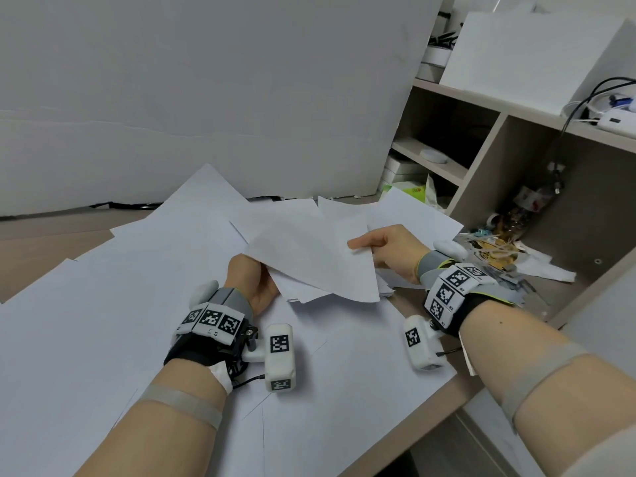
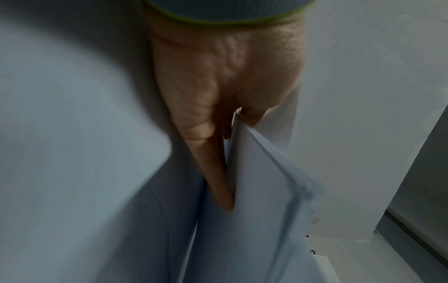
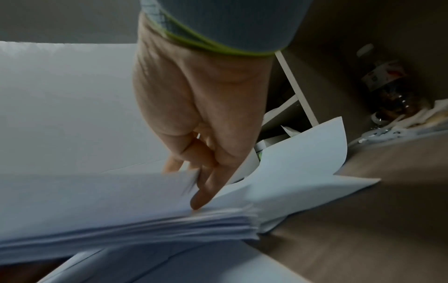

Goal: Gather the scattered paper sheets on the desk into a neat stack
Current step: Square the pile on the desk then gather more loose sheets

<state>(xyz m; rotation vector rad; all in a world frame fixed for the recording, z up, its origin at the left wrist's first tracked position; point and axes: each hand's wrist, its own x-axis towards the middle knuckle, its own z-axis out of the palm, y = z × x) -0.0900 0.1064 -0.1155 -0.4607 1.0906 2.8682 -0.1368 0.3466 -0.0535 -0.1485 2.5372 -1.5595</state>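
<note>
A: Above the middle of the pale wooden desk (image 1: 418,411), what do the hands have?

B: A loose bundle of white paper sheets (image 1: 311,259), lifted off the surface between them. The left hand (image 1: 253,282) grips the bundle's near left edge; the right hand (image 1: 390,251) grips its right edge.

A: How do the left fingers sit on it?

B: In the left wrist view the sheets run edge-on into the crook of the left hand, with a long finger (image 2: 217,172) lying straight along one face of the paper. The thumb side is hidden behind the sheets, so I can say it holds them, not exactly how.

A: And the right?

B: From the head view the right thumb (image 1: 364,242) lies flat on top of the uppermost sheet, pointing left, and the other fingers go underneath. The right wrist view shows the fingers (image 3: 206,189) curled down against the fanned edges of the bundle, one fingertip touching the layered edges. It is blurred, so the count of sheets cannot be told.

A: Is the bundle squared up?

B: No. The top sheet sits skewed, its corner jutting toward the near right, and lower sheets poke out beneath it.

A: What lies around?

B: More white sheets (image 1: 113,315) lie flat and overlapping across the desk under both forearms and toward the grey back panel (image 1: 206,91). To the right stands a beige open shelf unit (image 1: 481,173), with a heap of crumpled wrappers and scraps (image 1: 499,249) at its foot.
</note>
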